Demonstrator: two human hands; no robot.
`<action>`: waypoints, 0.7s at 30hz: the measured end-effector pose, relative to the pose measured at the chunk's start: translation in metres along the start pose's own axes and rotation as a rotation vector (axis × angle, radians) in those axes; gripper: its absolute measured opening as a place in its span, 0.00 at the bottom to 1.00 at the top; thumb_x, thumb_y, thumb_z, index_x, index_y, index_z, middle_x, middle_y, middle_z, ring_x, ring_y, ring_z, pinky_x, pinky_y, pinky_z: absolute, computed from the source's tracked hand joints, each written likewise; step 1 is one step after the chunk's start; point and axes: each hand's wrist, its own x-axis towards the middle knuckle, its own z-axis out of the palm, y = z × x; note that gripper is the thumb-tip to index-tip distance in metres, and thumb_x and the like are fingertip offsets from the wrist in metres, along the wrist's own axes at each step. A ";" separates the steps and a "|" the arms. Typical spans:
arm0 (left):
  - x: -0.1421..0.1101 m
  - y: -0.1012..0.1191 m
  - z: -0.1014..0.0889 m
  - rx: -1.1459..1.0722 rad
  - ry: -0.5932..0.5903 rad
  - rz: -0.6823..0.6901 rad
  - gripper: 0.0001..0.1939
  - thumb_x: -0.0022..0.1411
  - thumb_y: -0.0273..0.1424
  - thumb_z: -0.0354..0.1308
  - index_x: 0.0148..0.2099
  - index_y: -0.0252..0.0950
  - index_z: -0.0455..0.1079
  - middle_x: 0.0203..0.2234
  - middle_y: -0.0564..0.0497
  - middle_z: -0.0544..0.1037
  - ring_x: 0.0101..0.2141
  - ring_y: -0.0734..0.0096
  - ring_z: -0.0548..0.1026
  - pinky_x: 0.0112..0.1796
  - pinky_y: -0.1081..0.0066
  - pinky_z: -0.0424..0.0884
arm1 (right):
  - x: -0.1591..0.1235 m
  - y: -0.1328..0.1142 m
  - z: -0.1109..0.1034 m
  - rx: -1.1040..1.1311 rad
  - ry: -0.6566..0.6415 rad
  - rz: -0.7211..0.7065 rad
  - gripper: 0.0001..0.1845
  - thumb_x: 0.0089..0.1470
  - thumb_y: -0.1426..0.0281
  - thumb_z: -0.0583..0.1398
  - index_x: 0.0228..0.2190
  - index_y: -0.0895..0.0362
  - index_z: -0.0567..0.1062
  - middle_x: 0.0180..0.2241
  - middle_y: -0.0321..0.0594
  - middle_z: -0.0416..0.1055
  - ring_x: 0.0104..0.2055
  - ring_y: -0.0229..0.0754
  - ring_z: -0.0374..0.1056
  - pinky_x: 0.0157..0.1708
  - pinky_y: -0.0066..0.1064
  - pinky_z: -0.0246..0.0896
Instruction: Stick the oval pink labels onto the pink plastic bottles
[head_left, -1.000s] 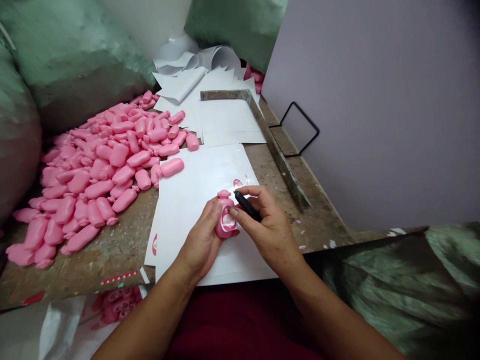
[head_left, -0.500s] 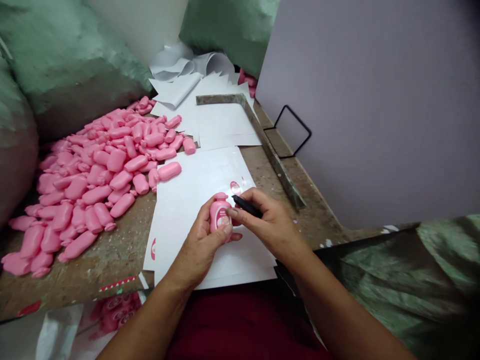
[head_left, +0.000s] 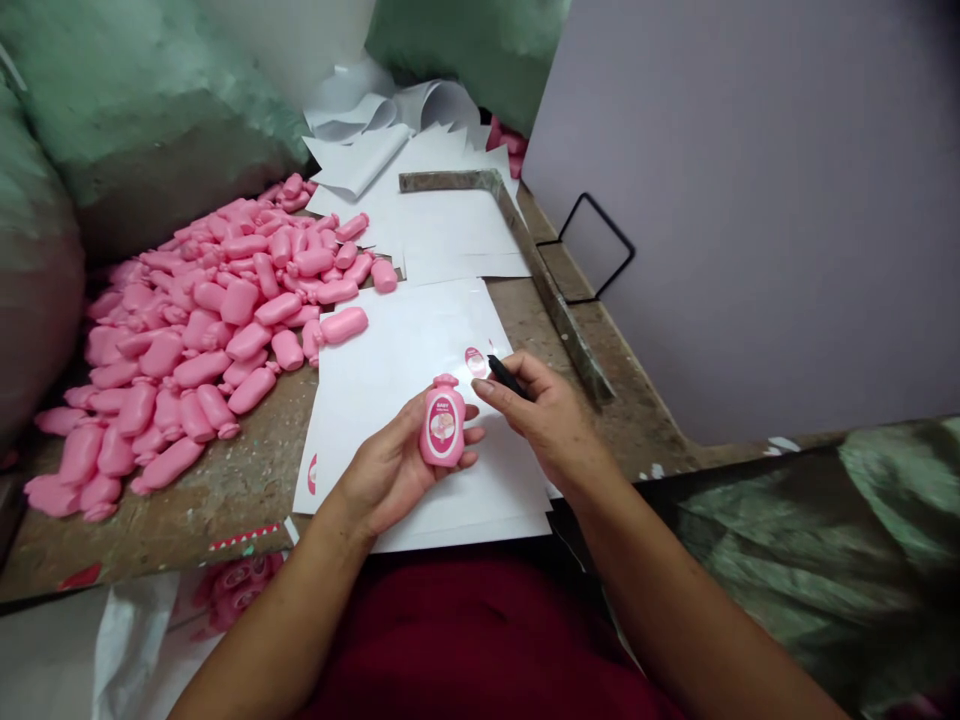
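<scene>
A small pink bottle with an oval label on its front rests in my left hand, upper end pointing away from me; the fingers cup it from behind. My right hand is closed around a slim black pen-like tool, its pointed end just above the paper. Under both hands lies a stack of white sheets. One oval pink sticker shows on the top sheet beside the tool's tip. Another sticker sits at the left edge of a lower sheet.
Plain pink bottles are heaped on the worn table at left. An angled metal bar and a black wire loop stand to the right, by a grey panel. Labelled bottles lie below the table's front edge.
My right hand has drawn away from the bottle, toward the sticker on the sheet. My left thumb has left the bottle's front, so its whole label now shows.
</scene>
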 end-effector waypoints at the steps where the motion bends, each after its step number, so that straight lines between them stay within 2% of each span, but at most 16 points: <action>1: -0.001 0.001 -0.002 0.013 0.015 0.008 0.22 0.62 0.41 0.63 0.55 0.37 0.68 0.47 0.41 0.77 0.42 0.61 0.79 0.41 0.66 0.75 | -0.001 0.001 -0.001 -0.011 0.000 0.015 0.15 0.49 0.59 0.66 0.26 0.53 0.68 0.24 0.29 0.60 0.28 0.35 0.56 0.28 0.29 0.51; 4: -0.015 0.013 -0.019 0.172 0.091 0.067 0.24 0.59 0.37 0.66 0.56 0.39 0.68 0.47 0.44 0.77 0.41 0.65 0.79 0.39 0.69 0.75 | -0.004 0.003 -0.004 -0.033 0.001 0.060 0.17 0.48 0.55 0.66 0.26 0.53 0.69 0.22 0.29 0.59 0.24 0.34 0.53 0.23 0.28 0.47; 6: -0.041 0.035 -0.043 0.360 0.193 0.095 0.27 0.56 0.36 0.68 0.57 0.41 0.69 0.46 0.45 0.78 0.40 0.65 0.79 0.37 0.71 0.75 | -0.008 0.005 -0.007 -0.038 0.025 0.112 0.19 0.45 0.52 0.67 0.27 0.53 0.71 0.21 0.29 0.59 0.22 0.34 0.52 0.22 0.28 0.46; 8: -0.085 0.062 -0.075 0.592 0.368 0.088 0.31 0.53 0.39 0.70 0.58 0.41 0.69 0.45 0.46 0.79 0.39 0.63 0.79 0.38 0.70 0.75 | -0.011 0.010 -0.011 -0.047 0.089 0.198 0.21 0.42 0.51 0.69 0.28 0.53 0.73 0.21 0.31 0.62 0.22 0.34 0.54 0.21 0.28 0.47; 10: -0.145 0.085 -0.109 0.889 0.571 0.053 0.30 0.52 0.41 0.69 0.56 0.41 0.71 0.48 0.48 0.79 0.44 0.59 0.78 0.45 0.67 0.74 | -0.010 0.017 -0.015 -0.042 0.173 0.263 0.23 0.36 0.51 0.73 0.29 0.51 0.75 0.23 0.35 0.67 0.25 0.37 0.61 0.22 0.30 0.53; 11: -0.177 0.092 -0.124 1.065 0.619 0.007 0.28 0.51 0.42 0.69 0.53 0.40 0.74 0.50 0.48 0.79 0.48 0.55 0.76 0.49 0.65 0.72 | -0.009 0.021 -0.016 -0.043 0.200 0.287 0.24 0.35 0.51 0.74 0.30 0.50 0.76 0.25 0.36 0.68 0.26 0.38 0.63 0.23 0.31 0.56; 13: -0.232 0.097 -0.146 1.257 0.699 -0.160 0.25 0.52 0.44 0.65 0.51 0.40 0.76 0.49 0.48 0.80 0.51 0.51 0.75 0.53 0.62 0.70 | -0.007 0.026 -0.017 -0.044 0.215 0.313 0.25 0.32 0.50 0.75 0.31 0.49 0.77 0.27 0.39 0.70 0.28 0.40 0.65 0.24 0.32 0.58; 15: -0.264 0.093 -0.160 1.330 0.800 -0.292 0.28 0.50 0.45 0.65 0.52 0.39 0.76 0.50 0.47 0.80 0.51 0.49 0.76 0.51 0.62 0.71 | -0.006 0.029 -0.015 -0.056 0.197 0.322 0.27 0.30 0.49 0.75 0.30 0.48 0.77 0.27 0.39 0.71 0.27 0.40 0.64 0.23 0.32 0.57; 16: -0.267 0.090 -0.163 1.369 0.851 -0.317 0.28 0.49 0.46 0.64 0.50 0.39 0.77 0.49 0.46 0.81 0.50 0.49 0.77 0.49 0.63 0.73 | -0.005 0.029 -0.013 -0.067 0.181 0.322 0.27 0.28 0.47 0.75 0.29 0.48 0.77 0.26 0.39 0.70 0.26 0.39 0.63 0.22 0.31 0.56; 18: -0.250 0.088 -0.163 1.522 0.933 -0.218 0.25 0.53 0.48 0.60 0.46 0.37 0.78 0.42 0.45 0.83 0.43 0.52 0.80 0.42 0.64 0.76 | -0.004 0.026 -0.007 -0.091 0.135 0.305 0.28 0.28 0.45 0.74 0.28 0.48 0.76 0.23 0.37 0.68 0.23 0.38 0.59 0.20 0.30 0.53; 20: -0.209 0.090 -0.154 1.746 0.980 0.032 0.22 0.61 0.46 0.51 0.43 0.35 0.77 0.36 0.45 0.83 0.35 0.59 0.80 0.37 0.65 0.75 | -0.005 0.021 -0.002 -0.108 0.085 0.264 0.27 0.30 0.43 0.72 0.27 0.47 0.76 0.22 0.36 0.65 0.22 0.38 0.56 0.18 0.30 0.50; 21: -0.184 0.094 -0.148 1.824 1.006 0.128 0.22 0.64 0.44 0.50 0.46 0.35 0.76 0.38 0.44 0.82 0.37 0.60 0.79 0.39 0.65 0.75 | -0.006 0.019 0.000 -0.116 0.066 0.240 0.26 0.32 0.42 0.71 0.27 0.47 0.76 0.21 0.36 0.64 0.22 0.38 0.55 0.18 0.30 0.49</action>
